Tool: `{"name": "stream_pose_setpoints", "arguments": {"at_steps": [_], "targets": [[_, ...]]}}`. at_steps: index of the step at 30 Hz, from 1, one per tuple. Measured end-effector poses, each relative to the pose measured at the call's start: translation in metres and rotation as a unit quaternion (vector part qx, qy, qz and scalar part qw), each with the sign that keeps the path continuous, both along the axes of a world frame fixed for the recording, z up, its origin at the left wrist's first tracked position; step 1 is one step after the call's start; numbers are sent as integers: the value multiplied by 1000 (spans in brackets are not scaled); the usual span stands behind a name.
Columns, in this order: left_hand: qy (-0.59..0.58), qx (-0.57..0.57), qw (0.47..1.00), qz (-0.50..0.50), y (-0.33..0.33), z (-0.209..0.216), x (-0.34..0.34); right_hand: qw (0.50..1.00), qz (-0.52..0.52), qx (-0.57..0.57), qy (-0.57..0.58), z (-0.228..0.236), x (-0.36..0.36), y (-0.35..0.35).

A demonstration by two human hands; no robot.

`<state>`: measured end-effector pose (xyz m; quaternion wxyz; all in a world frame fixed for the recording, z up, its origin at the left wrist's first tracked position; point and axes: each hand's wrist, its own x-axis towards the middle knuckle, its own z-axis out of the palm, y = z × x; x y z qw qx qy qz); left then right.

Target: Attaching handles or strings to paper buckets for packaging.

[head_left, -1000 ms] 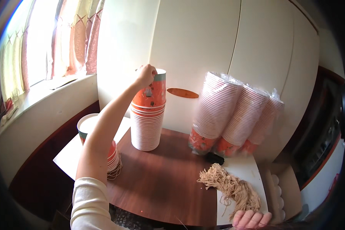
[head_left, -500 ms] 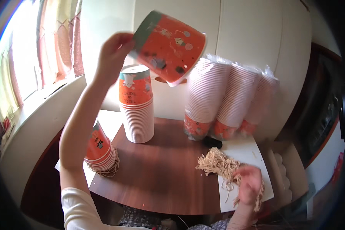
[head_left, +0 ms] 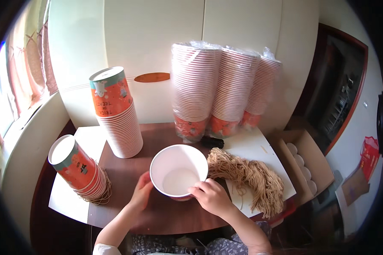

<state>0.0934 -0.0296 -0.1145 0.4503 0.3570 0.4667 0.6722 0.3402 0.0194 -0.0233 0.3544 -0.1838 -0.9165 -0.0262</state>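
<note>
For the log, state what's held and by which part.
White-lined round paper bucket: right hand holds its near right rim; left hand at its left side, grip unclear.

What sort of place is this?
Likely a room in a home, used as a small workspace: curtains on the left, stacked paper tubs and a bundle of tan cords on a table.
</note>
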Motion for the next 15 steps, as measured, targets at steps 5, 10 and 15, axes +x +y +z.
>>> {"name": "stream_pose_setpoints", "arguments": {"at_steps": [5,10,15], "targets": [[39,16,999,-11,19,29,-2,988,43,-145,4,11,4,9],[71,80,994,-9,25,30,-12,955,-265,-123,46,-5,50,79],[118,149,981,-28,21,10,-19,910,-398,-66,-96,-42,82,106]]}}
